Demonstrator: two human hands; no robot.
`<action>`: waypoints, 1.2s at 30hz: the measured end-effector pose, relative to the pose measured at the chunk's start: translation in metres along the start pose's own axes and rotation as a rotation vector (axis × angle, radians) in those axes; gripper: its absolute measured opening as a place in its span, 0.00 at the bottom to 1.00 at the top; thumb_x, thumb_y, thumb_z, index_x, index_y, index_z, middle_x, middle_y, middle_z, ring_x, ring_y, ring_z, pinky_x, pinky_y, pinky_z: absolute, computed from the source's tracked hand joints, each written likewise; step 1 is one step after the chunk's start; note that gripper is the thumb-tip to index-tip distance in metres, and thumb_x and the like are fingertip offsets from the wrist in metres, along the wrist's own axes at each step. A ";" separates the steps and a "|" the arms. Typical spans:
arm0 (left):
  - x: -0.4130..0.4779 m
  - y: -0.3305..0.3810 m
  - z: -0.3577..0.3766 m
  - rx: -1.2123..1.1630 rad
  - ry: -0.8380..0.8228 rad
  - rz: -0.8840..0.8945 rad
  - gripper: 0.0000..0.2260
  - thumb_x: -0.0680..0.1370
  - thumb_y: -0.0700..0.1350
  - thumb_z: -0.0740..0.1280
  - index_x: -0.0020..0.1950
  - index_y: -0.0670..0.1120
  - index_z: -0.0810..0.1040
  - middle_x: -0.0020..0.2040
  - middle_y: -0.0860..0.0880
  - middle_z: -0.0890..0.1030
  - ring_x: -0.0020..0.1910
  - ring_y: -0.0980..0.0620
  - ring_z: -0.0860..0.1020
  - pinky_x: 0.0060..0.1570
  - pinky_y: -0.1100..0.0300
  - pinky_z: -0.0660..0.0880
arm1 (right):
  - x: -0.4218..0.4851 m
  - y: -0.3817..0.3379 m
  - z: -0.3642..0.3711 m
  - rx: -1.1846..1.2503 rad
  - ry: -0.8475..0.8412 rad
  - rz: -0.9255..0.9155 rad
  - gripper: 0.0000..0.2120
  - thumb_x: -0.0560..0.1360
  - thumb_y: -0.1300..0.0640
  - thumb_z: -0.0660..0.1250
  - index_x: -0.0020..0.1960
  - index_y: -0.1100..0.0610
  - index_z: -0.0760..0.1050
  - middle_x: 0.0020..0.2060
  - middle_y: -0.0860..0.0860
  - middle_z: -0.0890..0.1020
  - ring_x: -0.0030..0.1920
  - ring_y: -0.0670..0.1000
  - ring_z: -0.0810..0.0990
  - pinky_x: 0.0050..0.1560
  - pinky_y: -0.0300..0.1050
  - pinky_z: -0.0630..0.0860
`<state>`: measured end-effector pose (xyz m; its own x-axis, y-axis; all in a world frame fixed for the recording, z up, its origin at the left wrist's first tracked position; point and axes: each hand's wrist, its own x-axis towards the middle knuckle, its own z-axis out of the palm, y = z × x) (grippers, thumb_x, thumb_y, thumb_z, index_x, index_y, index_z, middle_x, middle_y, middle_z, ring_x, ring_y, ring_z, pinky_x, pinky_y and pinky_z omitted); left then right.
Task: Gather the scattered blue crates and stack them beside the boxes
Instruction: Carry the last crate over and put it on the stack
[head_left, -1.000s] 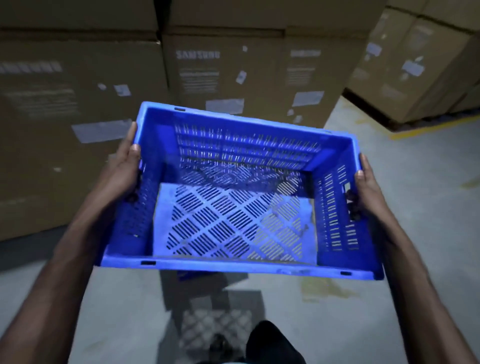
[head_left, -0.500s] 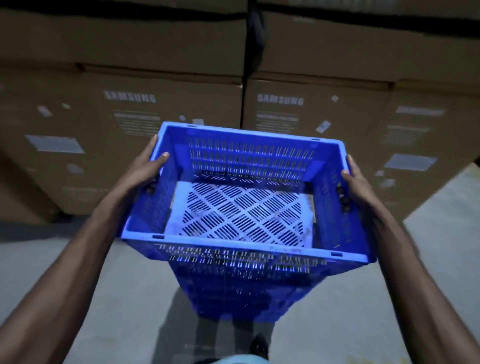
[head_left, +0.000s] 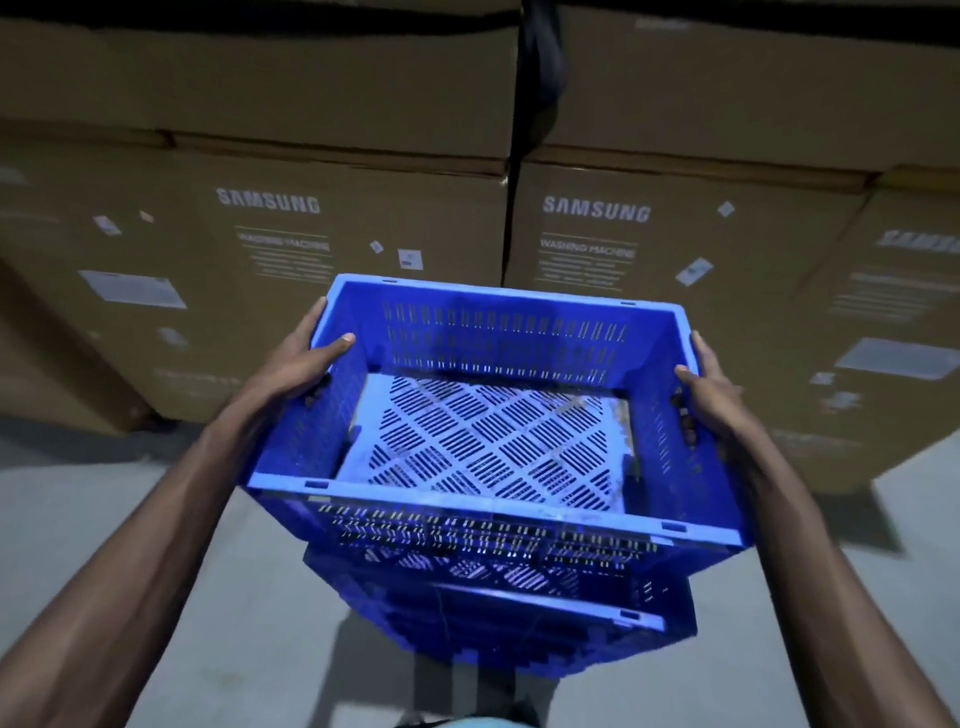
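Observation:
I hold an empty blue slotted crate (head_left: 498, 499) by its two short sides. My left hand (head_left: 298, 371) grips the left side, thumb over the rim and fingers in the handle slot. My right hand (head_left: 709, 397) grips the right side the same way. Directly below this crate stands a stack of blue crates (head_left: 519, 623) on the floor; whether the held crate touches the stack is unclear. Tall brown cardboard boxes (head_left: 311, 249) rise just behind.
A wall of stacked cardboard boxes (head_left: 675, 234) fills the whole back, with a narrow dark gap (head_left: 519, 156) between two columns. Grey concrete floor (head_left: 104, 519) lies left and right of the crate stack.
The view has swung left toward the boxes. The crate in my hands has come over the stack of blue crates and sunk lower toward it. Both hands keep their grip.

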<state>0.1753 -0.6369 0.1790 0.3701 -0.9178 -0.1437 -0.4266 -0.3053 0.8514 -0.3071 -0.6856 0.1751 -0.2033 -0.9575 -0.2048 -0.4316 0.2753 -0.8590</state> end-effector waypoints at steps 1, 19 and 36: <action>0.000 -0.002 -0.001 0.017 0.005 0.005 0.31 0.81 0.56 0.69 0.80 0.66 0.58 0.32 0.46 0.77 0.21 0.53 0.73 0.25 0.59 0.73 | 0.000 -0.001 0.001 -0.017 0.012 -0.003 0.27 0.86 0.55 0.57 0.80 0.38 0.55 0.33 0.58 0.73 0.20 0.51 0.68 0.19 0.40 0.69; -0.115 0.046 0.049 0.680 -0.056 0.640 0.26 0.78 0.70 0.56 0.69 0.60 0.76 0.57 0.52 0.81 0.58 0.49 0.78 0.56 0.46 0.67 | -0.133 -0.049 0.063 -0.751 0.351 -0.385 0.27 0.77 0.35 0.64 0.72 0.44 0.70 0.68 0.52 0.71 0.66 0.60 0.71 0.60 0.61 0.71; -0.180 0.004 0.054 0.748 0.009 0.589 0.34 0.75 0.78 0.54 0.72 0.59 0.73 0.47 0.50 0.85 0.47 0.46 0.83 0.41 0.52 0.79 | -0.187 0.015 0.053 -0.875 0.069 -0.719 0.34 0.76 0.22 0.51 0.66 0.44 0.77 0.48 0.47 0.85 0.45 0.52 0.83 0.39 0.44 0.76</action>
<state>0.0626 -0.4865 0.1816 -0.0677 -0.9750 0.2118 -0.9629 0.1194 0.2418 -0.2292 -0.5072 0.1755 0.3033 -0.9187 0.2529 -0.9285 -0.3445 -0.1383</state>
